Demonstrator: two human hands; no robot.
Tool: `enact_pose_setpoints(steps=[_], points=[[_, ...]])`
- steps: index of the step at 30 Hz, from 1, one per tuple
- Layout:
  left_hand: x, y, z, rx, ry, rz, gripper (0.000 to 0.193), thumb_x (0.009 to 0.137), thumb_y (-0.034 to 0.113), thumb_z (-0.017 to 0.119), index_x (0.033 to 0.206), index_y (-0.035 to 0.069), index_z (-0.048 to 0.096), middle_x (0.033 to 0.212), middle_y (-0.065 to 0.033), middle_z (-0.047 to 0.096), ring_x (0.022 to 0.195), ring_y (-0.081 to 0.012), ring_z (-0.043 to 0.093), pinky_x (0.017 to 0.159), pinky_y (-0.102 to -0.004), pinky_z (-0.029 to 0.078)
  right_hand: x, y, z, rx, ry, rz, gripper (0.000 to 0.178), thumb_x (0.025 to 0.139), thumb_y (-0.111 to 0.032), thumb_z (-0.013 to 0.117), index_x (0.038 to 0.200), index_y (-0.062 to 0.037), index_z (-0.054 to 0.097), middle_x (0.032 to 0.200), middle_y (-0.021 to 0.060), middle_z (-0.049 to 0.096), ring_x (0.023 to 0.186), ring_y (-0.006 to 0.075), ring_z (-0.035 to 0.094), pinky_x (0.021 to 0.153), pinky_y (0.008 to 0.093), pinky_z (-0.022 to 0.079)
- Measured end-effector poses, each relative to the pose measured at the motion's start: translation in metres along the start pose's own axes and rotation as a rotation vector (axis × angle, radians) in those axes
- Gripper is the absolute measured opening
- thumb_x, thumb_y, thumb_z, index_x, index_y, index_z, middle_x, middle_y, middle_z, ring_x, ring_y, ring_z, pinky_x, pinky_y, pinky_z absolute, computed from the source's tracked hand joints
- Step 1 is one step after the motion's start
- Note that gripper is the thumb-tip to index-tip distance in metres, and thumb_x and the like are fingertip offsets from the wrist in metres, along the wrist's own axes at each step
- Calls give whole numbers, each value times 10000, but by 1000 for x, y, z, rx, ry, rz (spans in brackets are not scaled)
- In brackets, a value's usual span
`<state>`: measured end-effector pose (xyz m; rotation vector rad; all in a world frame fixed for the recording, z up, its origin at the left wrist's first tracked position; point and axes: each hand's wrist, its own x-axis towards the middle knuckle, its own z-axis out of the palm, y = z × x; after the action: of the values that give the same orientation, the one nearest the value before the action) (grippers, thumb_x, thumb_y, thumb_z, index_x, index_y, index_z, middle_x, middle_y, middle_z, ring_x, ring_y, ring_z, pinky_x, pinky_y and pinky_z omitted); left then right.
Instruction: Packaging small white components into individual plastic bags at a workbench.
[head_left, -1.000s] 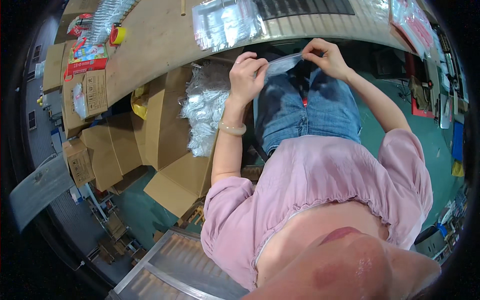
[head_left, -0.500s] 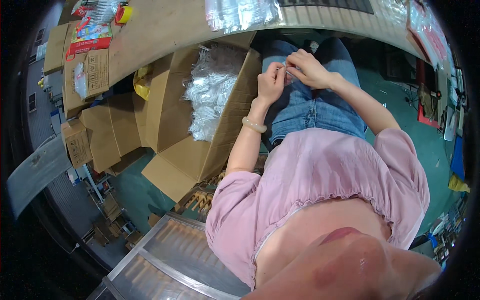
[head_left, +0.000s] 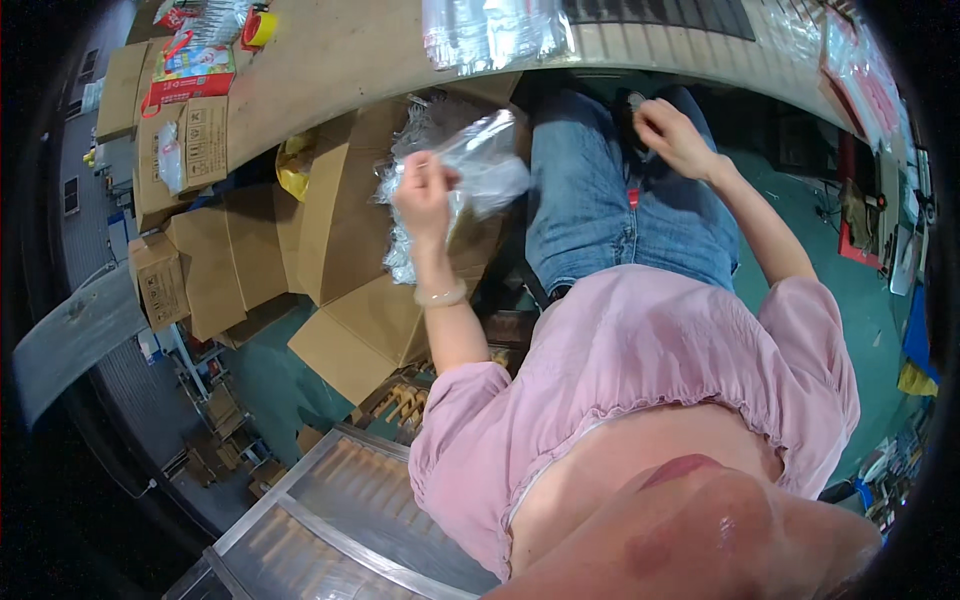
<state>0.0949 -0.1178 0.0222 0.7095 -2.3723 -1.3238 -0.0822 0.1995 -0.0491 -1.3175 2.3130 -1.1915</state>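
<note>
My left hand is closed in a pinch on a clear plastic bag, which trails out to its right above an open cardboard box. A heap of clear plastic bags fills that box, partly covered by my left hand and forearm. Over my right thigh hovers my right hand, apart from the left. Its fingers are curled in, and whether anything small sits in them is hidden. A small red tag shows against my jeans, between the thighs.
Ahead runs a workbench with a stack of clear plastic packages near its edge. Several cartons and a yellow bag stand left of the open box. A metal-framed panel lies at lower left.
My hands were together over my lap and have parted. The left has swung left over the open box with the clear plastic bag; the right has drawn off to the right.
</note>
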Motion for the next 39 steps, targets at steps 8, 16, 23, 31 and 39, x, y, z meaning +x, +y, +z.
enact_pose_setpoints(steps=[8, 16, 23, 31, 39], points=[[109, 29, 38, 452, -37, 215, 318, 812, 316, 642, 988, 57, 700, 871, -147, 694, 799, -247, 675, 758, -328, 508, -10, -10, 14, 220, 104, 193, 98, 891, -95, 549, 873, 0, 533, 793, 75, 510, 711, 144, 504, 620, 274, 414], [198, 30, 155, 484, 179, 500, 168, 763, 223, 624, 819, 96, 720, 782, -168, 650, 767, -362, 611, 724, -418, 484, 3, -37, 18, 290, 38, 92, 97, 869, -83, 589, 856, 8, 559, 752, 48, 531, 662, 124, 508, 603, 252, 420], [109, 35, 121, 539, 88, 728, 77, 739, 91, 648, 793, 99, 701, 761, -129, 606, 750, -326, 568, 690, -420, 462, 18, -20, 25, 454, 299, 306, 151, 872, -152, 618, 862, -2, 633, 685, -18, 552, 643, 49, 471, 581, 219, 400], [8, 32, 108, 536, 95, 888, 90, 745, 48, 593, 831, 57, 618, 797, -73, 533, 759, -264, 518, 689, -369, 452, 62, -46, 20, 622, 166, 477, 223, 881, -214, 623, 855, 0, 680, 685, -22, 596, 642, 40, 497, 573, 196, 382], [1, 27, 109, 726, 70, 990, 161, 738, 73, 592, 892, 35, 622, 811, -77, 537, 778, -253, 523, 696, -349, 455, 63, -39, 24, 583, 69, 523, 241, 834, -230, 675, 836, 10, 691, 690, 11, 634, 633, 58, 538, 595, 222, 438]])
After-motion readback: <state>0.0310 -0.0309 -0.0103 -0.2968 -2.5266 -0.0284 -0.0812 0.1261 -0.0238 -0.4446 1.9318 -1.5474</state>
